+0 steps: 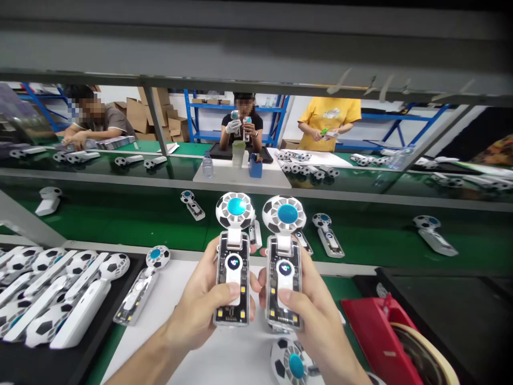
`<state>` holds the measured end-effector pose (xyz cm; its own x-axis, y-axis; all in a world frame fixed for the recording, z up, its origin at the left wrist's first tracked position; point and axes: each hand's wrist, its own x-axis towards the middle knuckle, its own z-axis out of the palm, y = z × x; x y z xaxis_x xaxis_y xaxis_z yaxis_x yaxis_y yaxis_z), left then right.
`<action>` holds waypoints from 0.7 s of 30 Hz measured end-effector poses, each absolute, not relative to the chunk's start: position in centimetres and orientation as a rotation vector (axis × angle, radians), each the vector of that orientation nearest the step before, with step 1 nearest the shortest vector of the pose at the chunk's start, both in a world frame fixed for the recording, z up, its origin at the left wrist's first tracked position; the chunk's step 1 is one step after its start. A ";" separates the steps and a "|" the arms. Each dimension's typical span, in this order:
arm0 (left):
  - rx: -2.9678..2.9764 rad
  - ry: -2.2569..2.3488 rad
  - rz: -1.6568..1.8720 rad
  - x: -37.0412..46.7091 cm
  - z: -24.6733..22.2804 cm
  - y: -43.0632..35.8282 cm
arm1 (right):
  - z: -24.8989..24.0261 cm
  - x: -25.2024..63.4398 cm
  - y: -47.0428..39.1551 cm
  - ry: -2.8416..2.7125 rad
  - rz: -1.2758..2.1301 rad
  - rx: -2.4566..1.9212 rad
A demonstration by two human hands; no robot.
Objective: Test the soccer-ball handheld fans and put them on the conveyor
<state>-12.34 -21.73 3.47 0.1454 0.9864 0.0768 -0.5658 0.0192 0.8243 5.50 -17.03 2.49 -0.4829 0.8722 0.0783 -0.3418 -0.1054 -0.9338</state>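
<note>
My left hand (200,305) holds one handheld fan (233,251) upright, thumb pressed on the white button strip below its lit round display. My right hand (308,315) holds a second fan (284,256) the same way beside it. Both fans have soccer-ball patterned heads with blue centres and clear bodies showing yellow LEDs. Another fan (141,286) lies on the white mat (160,321) to the left, and one more fan (292,363) lies under my right wrist.
A black tray (44,363) at left holds several white fans. A red tape dispenser (385,331) stands at right. Fans ride the green conveyor belt (120,224). Three people work across the line behind a bottle (207,164) and cup (238,152).
</note>
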 end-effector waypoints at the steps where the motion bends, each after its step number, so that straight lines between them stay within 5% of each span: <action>1: 0.853 0.635 1.343 -12.3 3.5 -21.7 | 2.5 5.5 -17.0 -1.256 1.737 -0.654; 21: 1.063 0.705 1.426 -12.1 4.0 -23.1 | 4.1 6.9 -18.4 -1.244 1.548 -0.665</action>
<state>-12.08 -23.12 3.98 0.0763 0.9755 0.2065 -0.4283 -0.1550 0.8903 6.87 -18.41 4.07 -0.3484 0.9232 0.1621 -0.3573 0.0291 -0.9335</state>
